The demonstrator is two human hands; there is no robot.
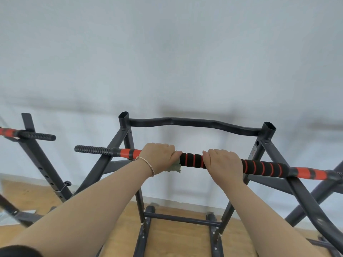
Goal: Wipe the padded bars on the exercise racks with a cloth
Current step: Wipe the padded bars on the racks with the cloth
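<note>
Dark fabric, probably a sleeve edge (14, 251), sits at the lower left corner, and from there two bare forearms reach up and forward to the front bar of the exercise rack (304, 195). A thin bracelet (148, 166) circles the left wrist. The left hand (159, 158) is curled over the padded bar (193, 160) with a pale green cloth (175, 167) pinched between palm and foam; a crumpled corner hangs out below the fingers, on the side toward the right hand. How far the cloth wraps round the bar is hidden under the hand.

The right hand (222, 164) closes bare on the same bar, just beside the left, with only a short stretch of black foam with orange rings showing between them. That grip reads as a brace: it steadies the bar and rack so the cloth hand can press and slide. The cloth sits near the left end of the foam, next to the orange-taped section, so most of the padding stretching toward the rack's right edge looks still to be wiped.

Past the left hand the bar ends in a ribbed black grip (92, 149) that juts beyond the rack's left upright. Behind it, a bare, wavy crossbar (194, 122) joins the two open-topped rear posts. A neighbouring rack (35, 154) stands at the left edge with its own ribbed bar end (37, 135), well apart. Below lies a wooden floor (176, 240); beyond it, a plain pale wall (167, 52).
</note>
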